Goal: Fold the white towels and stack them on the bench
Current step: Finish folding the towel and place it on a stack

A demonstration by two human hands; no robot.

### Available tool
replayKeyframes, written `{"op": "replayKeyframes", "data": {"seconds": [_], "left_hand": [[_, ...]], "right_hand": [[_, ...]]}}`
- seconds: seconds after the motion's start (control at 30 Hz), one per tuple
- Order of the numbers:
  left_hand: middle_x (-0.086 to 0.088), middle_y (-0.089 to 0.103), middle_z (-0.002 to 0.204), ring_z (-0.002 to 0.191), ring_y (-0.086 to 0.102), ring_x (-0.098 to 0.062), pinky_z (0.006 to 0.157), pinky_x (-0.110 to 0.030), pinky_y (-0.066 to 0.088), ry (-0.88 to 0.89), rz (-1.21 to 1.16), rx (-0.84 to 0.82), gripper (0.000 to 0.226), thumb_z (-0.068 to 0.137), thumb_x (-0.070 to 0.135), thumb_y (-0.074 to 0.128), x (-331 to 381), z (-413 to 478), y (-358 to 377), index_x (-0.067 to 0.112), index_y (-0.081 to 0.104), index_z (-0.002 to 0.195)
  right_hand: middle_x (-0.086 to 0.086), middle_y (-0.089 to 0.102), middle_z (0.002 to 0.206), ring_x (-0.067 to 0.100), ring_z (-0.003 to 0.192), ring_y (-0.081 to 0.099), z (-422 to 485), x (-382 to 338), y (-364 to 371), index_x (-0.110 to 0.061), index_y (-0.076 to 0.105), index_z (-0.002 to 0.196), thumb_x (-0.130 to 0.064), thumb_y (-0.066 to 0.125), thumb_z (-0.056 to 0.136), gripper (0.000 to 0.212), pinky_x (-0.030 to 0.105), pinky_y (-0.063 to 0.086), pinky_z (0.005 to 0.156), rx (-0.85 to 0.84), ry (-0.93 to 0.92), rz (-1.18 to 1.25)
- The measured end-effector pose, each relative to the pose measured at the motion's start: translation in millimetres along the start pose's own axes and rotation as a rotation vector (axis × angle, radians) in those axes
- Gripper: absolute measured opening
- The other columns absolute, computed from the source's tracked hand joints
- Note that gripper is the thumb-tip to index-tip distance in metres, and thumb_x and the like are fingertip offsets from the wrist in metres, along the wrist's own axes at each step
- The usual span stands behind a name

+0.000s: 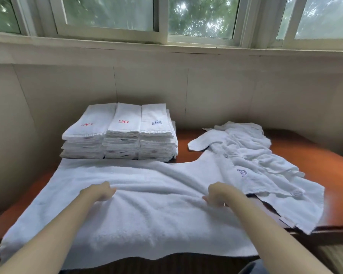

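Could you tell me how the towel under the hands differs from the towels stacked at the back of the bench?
The spread towel lies open as one layer, wrinkled, its near edge hanging over the bench; the stacked towels are folded narrow in three neat columns, several layers high. Both hands, left hand and right hand, grip the spread towel, while nothing touches the stack. The stack's top towels show red and blue embroidery; the spread towel shows none. Both are white terry.

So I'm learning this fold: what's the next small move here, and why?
Probably lift the pinched ridge and carry it over: the left hand and right hand each pinch the spread towel mid-width, and it lies flat, still unfolded.
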State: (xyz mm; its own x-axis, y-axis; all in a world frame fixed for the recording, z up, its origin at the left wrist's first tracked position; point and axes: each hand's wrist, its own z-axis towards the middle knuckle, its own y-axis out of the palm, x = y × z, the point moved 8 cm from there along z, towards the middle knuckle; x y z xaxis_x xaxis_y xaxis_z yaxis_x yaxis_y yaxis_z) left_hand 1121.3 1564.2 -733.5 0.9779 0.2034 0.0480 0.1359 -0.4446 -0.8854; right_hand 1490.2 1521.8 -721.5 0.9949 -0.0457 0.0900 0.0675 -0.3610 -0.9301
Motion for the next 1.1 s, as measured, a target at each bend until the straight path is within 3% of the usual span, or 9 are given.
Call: {"op": "replayKeyframes", "data": {"seconds": [0.13,0.3,0.4,0.5,0.6,0.7,0.83,0.97,1.1], "left_hand": [[-0.011,0.043,0.142,0.122,0.049,-0.03,0.099,-0.043,0.044,-0.226,0.312,-0.001,0.039,0.094,0.014,0.043,-6.4,-7.1,-9.2,0.012,0.051,0.132],[-0.002,0.057,0.118,0.105,0.057,-0.021,0.082,-0.027,0.051,-0.121,0.271,0.353,0.032,0.087,0.007,0.044,22.0,8.2,-26.0,0.016,0.061,0.114],[-0.006,0.05,0.116,0.103,0.051,-0.023,0.071,-0.031,0.046,0.125,0.038,0.577,0.027,0.092,0.002,0.034,48.4,23.1,-28.3,0.011,0.052,0.11],[-0.004,0.053,0.118,0.1,0.054,-0.023,0.075,-0.033,0.048,0.184,-0.034,0.6,0.035,0.095,0.003,0.034,53.7,46.5,-23.8,0.013,0.044,0.127],[-0.003,0.056,0.087,0.071,0.05,-0.019,0.053,-0.029,0.039,0.089,-0.075,0.555,0.061,0.094,0.002,0.034,43.6,77.4,-35.7,0.022,0.016,0.149],[-0.006,0.057,0.095,0.085,0.055,-0.024,0.061,-0.031,0.044,0.045,-0.045,0.437,0.058,0.091,0.005,0.035,35.3,104.9,-50.9,0.021,0.022,0.145],[-0.005,0.057,0.114,0.099,0.056,-0.024,0.073,-0.031,0.045,0.006,0.063,0.241,0.036,0.086,0.018,0.046,15.6,120.5,-70.3,0.02,0.048,0.121],[-0.006,0.06,0.058,0.048,0.051,-0.018,0.047,-0.018,0.038,0.059,-0.032,0.035,0.009,0.078,0.007,0.052,-0.3,121.7,-71.4,0.007,0.059,0.071],[-0.007,0.07,0.073,0.063,0.063,-0.021,0.06,-0.026,0.051,0.029,-0.084,0.26,0.015,0.083,0.008,0.045,-11.0,115.4,-96.0,0.009,0.058,0.079]], "right_hand": [[0.009,0.06,0.054,0.019,0.038,0.055,-2.2,-0.4,21.7,-0.004,0.053,0.058,-0.036,0.035,0.099,0.054,0.023,0.043,0.046,-0.215,0.083,0.148],[0.008,0.065,0.106,0.026,0.091,0.063,25.6,-9.4,-9.1,-0.008,0.062,0.095,-0.02,0.044,0.09,0.022,0.026,0.044,0.067,0.168,0.076,0.116],[0.003,0.056,0.102,0.025,0.099,0.055,48.0,-28.8,-29.6,-0.015,0.054,0.099,-0.014,0.041,0.089,0.017,0.028,0.037,0.067,0.408,-0.018,0.21],[0.002,0.052,0.107,0.026,0.108,0.047,79.6,-42.7,-25.5,-0.013,0.051,0.109,-0.016,0.039,0.094,0.019,0.032,0.039,0.074,0.453,-0.115,0.195],[0.003,0.056,0.111,0.026,0.108,0.049,103.9,-32.1,-22.7,-0.015,0.05,0.118,-0.016,0.038,0.096,0.025,0.034,0.04,0.078,0.585,-0.047,0.27],[0.007,0.059,0.118,0.027,0.109,0.054,131.2,-22.0,-22.3,-0.017,0.022,0.147,-0.029,0.041,0.099,0.054,0.035,0.039,0.075,0.489,0.022,0.433],[0.008,0.059,0.111,0.024,0.092,0.055,160.0,-20.5,-36.9,-0.015,0.044,0.101,-0.033,0.048,0.095,0.02,0.034,0.043,0.072,0.23,-0.013,0.273],[0.007,0.062,0.062,0.02,0.045,0.057,163.6,-15.9,-48.8,-0.01,0.048,0.078,-0.02,0.057,0.082,0.014,0.028,0.051,0.048,0.103,-0.011,0.409],[0.005,0.068,0.058,0.022,0.047,0.064,152.9,-9.2,-64.6,-0.009,0.048,0.08,-0.019,0.055,0.088,0.015,0.032,0.056,0.055,0.265,0.076,0.493]]}}
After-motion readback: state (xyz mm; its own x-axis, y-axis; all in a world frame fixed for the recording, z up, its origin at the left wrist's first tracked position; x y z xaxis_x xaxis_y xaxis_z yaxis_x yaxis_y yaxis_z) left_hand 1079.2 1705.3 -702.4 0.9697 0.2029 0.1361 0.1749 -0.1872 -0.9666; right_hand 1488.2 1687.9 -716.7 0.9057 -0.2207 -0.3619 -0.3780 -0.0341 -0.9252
